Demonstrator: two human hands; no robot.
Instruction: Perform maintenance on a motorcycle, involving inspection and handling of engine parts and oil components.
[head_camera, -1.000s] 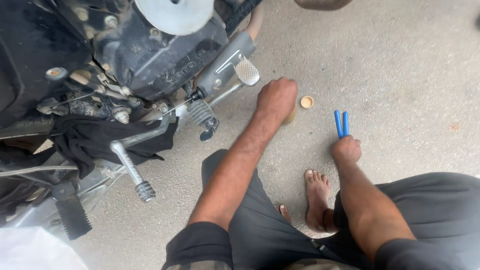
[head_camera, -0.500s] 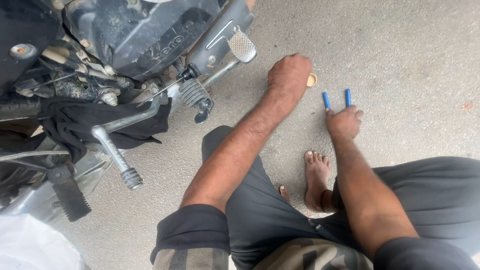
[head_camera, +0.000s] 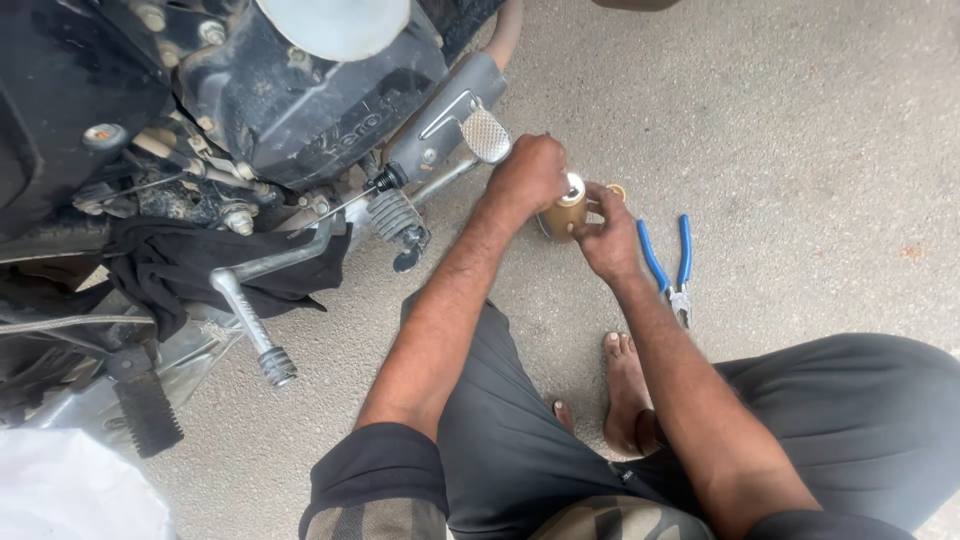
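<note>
My left hand (head_camera: 528, 176) grips a small gold-coloured bottle (head_camera: 561, 217) from above, just off the concrete floor beside the motorcycle's brake pedal (head_camera: 487, 134). My right hand (head_camera: 608, 235) touches the bottle's silvery top from the right side with its fingertips. A small round gold cap (head_camera: 618, 191) lies on the floor just behind my right hand. Blue-handled pliers (head_camera: 668, 263) lie on the ground to the right of my right wrist, with no hand on them.
A black motorcycle engine (head_camera: 300, 90) fills the upper left, with a footpeg (head_camera: 400, 222), a kick lever (head_camera: 250, 320) and a dark cloth (head_camera: 190, 265) below it. My bare foot (head_camera: 627, 390) and dark trousers sit at the bottom. Grey concrete floor (head_camera: 800, 120) spreads right.
My right hand let go of the blue-handled pliers, which now lie on the floor, and moved left onto the bottle. My left hand lifted the bottle into view.
</note>
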